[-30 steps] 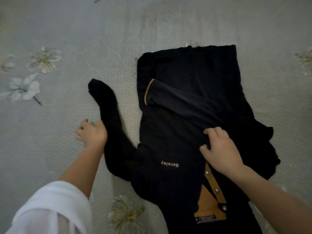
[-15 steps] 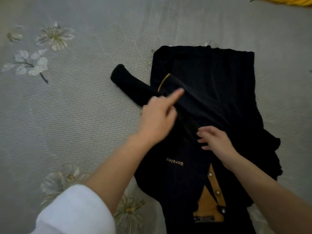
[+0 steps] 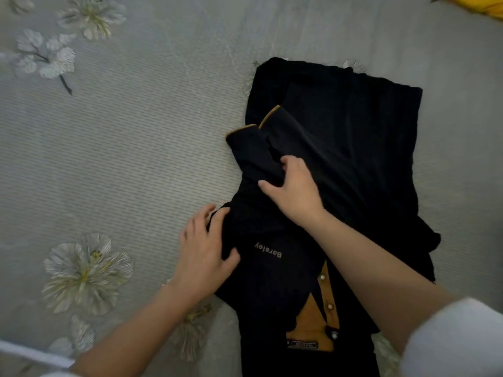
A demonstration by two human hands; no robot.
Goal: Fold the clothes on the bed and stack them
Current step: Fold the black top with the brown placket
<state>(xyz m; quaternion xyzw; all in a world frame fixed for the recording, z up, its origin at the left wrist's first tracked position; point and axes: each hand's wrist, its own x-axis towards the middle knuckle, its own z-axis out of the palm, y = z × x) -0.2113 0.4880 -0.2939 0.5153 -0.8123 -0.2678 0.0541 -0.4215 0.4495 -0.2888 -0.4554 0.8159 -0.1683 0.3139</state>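
On the bed, black shirt lies flat. Right hand grips the folded sleeve, fingers curled; left hand, fingers spread, presses the shirt's left edge.

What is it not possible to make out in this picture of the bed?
All in the head view:
1. Yellow item, top right: cut off by the frame edge, kind unknown.
2. Neck label of the black shirt: print too small and blurred.
3. Shirt's collar end: cut off by the bottom edge.
4. Left hand: dark fabric hides whether its fingers reach under the shirt's edge.
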